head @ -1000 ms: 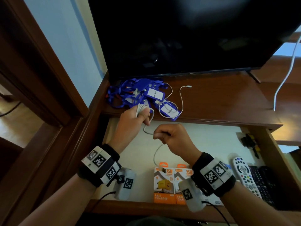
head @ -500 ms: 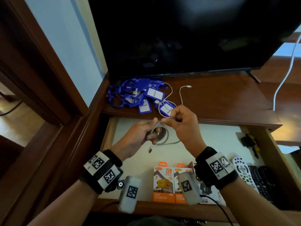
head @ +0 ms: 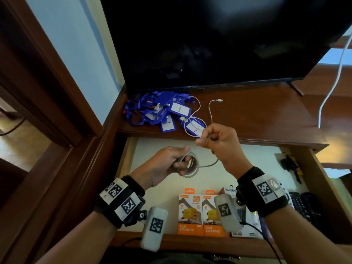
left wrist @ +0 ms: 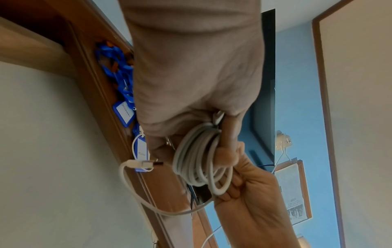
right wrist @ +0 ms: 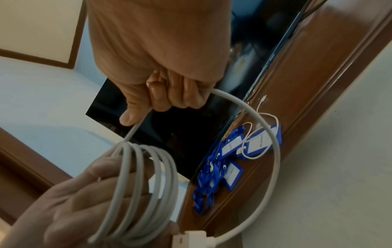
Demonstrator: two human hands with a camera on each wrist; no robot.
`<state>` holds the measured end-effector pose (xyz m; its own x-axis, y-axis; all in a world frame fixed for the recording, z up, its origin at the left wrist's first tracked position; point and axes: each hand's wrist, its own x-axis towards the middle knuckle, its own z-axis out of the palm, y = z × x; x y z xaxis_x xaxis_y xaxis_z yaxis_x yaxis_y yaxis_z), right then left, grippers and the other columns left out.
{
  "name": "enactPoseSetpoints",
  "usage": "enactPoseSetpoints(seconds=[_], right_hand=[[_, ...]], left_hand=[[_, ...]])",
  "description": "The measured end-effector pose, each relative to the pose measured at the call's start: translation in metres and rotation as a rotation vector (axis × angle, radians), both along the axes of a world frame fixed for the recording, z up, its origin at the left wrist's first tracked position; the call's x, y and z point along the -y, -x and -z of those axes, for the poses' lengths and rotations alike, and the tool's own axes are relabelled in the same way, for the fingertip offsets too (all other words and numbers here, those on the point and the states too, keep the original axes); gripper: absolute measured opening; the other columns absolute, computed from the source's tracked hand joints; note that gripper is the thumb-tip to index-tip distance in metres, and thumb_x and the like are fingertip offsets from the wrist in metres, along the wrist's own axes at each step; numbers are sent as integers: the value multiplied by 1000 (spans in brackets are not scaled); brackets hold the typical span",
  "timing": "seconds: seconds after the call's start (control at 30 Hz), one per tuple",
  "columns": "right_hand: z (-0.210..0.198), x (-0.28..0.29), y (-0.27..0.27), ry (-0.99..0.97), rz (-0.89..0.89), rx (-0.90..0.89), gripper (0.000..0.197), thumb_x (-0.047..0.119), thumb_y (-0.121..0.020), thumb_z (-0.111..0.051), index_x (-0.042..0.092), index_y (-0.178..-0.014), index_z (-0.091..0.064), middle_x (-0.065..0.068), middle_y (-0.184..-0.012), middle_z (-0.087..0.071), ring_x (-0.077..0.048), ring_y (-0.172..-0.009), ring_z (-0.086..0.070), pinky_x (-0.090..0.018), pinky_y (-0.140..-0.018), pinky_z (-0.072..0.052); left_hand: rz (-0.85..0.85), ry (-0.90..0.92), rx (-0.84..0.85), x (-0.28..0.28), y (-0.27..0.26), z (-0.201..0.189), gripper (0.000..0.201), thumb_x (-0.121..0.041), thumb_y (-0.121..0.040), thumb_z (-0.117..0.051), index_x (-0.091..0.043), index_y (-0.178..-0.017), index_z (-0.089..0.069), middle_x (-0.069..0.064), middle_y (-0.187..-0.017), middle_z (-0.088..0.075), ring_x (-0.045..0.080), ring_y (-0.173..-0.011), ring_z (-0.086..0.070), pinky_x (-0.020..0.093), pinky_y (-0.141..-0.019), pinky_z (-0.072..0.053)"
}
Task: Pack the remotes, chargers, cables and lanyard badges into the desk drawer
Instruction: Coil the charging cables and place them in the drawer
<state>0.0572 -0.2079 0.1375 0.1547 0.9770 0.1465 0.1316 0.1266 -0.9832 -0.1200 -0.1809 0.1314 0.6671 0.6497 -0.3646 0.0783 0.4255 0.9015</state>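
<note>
Both grips are closed on one grey cable (head: 190, 164) above the open drawer (head: 224, 161): our left hand (head: 167, 164) clamps the wound coil, our right hand (head: 219, 141) pinches the loose strand leading to it, with a last slack loop and the plug hanging free below. We judge this the final turn of coiling before the bundle goes down onto the drawer's pale floor.

Packing looks roughly half done. Already inside, along the near edge, stand two orange charger boxes (head: 202, 216), with another pale box partly hidden behind our right wrist; remotes (head: 302, 204) lie dark at the right end. Left on the table (head: 266, 119) above are the heap of blue lanyard badges (head: 160, 111) and a thin white cable (head: 210, 113) looped across one badge, so those two will probably need untangling.

A large dark screen (head: 219, 40) stands over the back of the table, close above the badges, and may crowd a reach there. Another white cord (head: 335, 77) hangs at far right; whether it belongs to the job we cannot tell. Small dark and yellow objects (head: 289, 164) sit in the drawer's far right corner, too blurred to name.
</note>
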Motion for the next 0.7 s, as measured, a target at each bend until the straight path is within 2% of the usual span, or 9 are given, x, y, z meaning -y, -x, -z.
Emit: enactPoseSetpoints(seconds=[0.17, 0.23, 0.33, 0.43, 0.5, 0.57, 0.63, 0.67, 0.7], right_hand=[[0, 0, -2, -15, 28, -24, 17, -5, -78, -69, 1, -72, -55, 12, -43, -49, 0, -40, -41, -8, -45, -35], [2, 2, -2, 2, 22, -55, 13, -2, -81, -68, 2, -75, -57, 12, -44, -46, 0, -41, -38, -10, -44, -34], [8, 7, 2, 91, -110, -69, 8, 12, -89, -63, 6, -84, -64, 10, -50, -43, -5, -45, -32, -17, -43, -27], [11, 11, 13, 204, -213, -108, 22, 28, -96, -51, 12, -91, -67, 10, -52, -39, -7, -47, -29, -22, -44, -20], [9, 10, 17, 237, -203, -120, 29, 29, -98, -47, 7, -98, -66, 10, -51, -37, -7, -46, -27, -22, -43, -19], [7, 9, 19, 240, -200, -74, 33, 27, -98, -47, -1, -105, -63, 12, -51, -41, -3, -45, -31, -15, -42, -25], [7, 7, 21, 240, -191, 18, 32, 27, -98, -47, -1, -107, -61, 11, -59, -48, 0, -46, -41, -11, -44, -32], [8, 6, 23, 242, -179, 83, 31, 28, -99, -46, 1, -106, -60, 7, -66, -52, 1, -50, -45, -12, -48, -37], [9, 4, 25, 237, -166, 163, 31, 31, -99, -45, 3, -106, -59, 1, -73, -56, 0, -56, -49, -18, -53, -42]], left_hand=[[-39, -14, 10, -1, -6, -3, 36, -32, -98, -40, -12, -70, -50, 0, -48, -35, 21, -56, -54, 30, -69, -47], [-75, 15, 41, -2, -7, -3, 34, -34, -94, -44, -12, -69, -50, -2, -46, -33, 18, -50, -48, 28, -62, -46], [-151, 101, 168, -8, -7, -3, 33, -35, -88, -48, -11, -66, -51, -6, -43, -29, 10, -42, -33, 21, -48, -37], [-193, 151, 222, -13, -12, -2, 37, -37, -90, -47, -13, -61, -50, -6, -41, -27, 9, -40, -28, 19, -44, -32], [-240, 185, 216, -13, -15, -1, 42, -37, -94, -44, -15, -58, -49, -6, -40, -27, 9, -39, -29, 20, -45, -32], [-309, 203, 196, -12, -18, 1, 46, -36, -97, -43, -17, -55, -47, -6, -39, -27, 10, -39, -28, 23, -48, -29], [-356, 206, 171, -11, -22, 2, 47, -37, -97, -43, -18, -54, -46, -6, -38, -26, 11, -40, -27, 26, -52, -28], [-370, 209, 157, -11, -23, 1, 48, -38, -97, -43, -18, -53, -46, -5, -38, -25, 11, -40, -27, 26, -52, -28], [-384, 214, 141, -10, -25, 1, 49, -39, -97, -43, -18, -53, -45, -5, -38, -25, 12, -40, -27, 26, -51, -29]])
